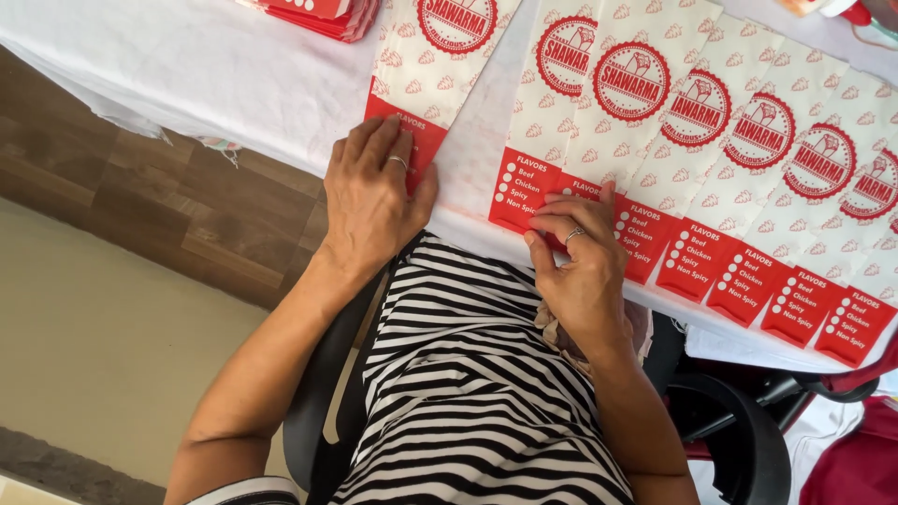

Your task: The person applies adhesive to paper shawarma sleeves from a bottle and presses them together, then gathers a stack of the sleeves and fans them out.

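Note:
My left hand (372, 196) lies flat, palm down, on the red bottom end of a single white-and-red paper bag (432, 56) at the table's near edge. My right hand (578, 262) pinches the red lower edge of a bag in an overlapping row of several like paper bags (711, 122) fanned out to the right. Each bag is white with a round red emblem and a red strip at its end. A ring shows on each hand.
The white cloth-covered table (234, 65) fills the upper view. A stack of red-and-white bags (323, 14) lies at the far left top. Wooden floor planks (140, 206) and beige floor lie left. A black chair base (739, 430) and red cloth (856, 458) sit lower right.

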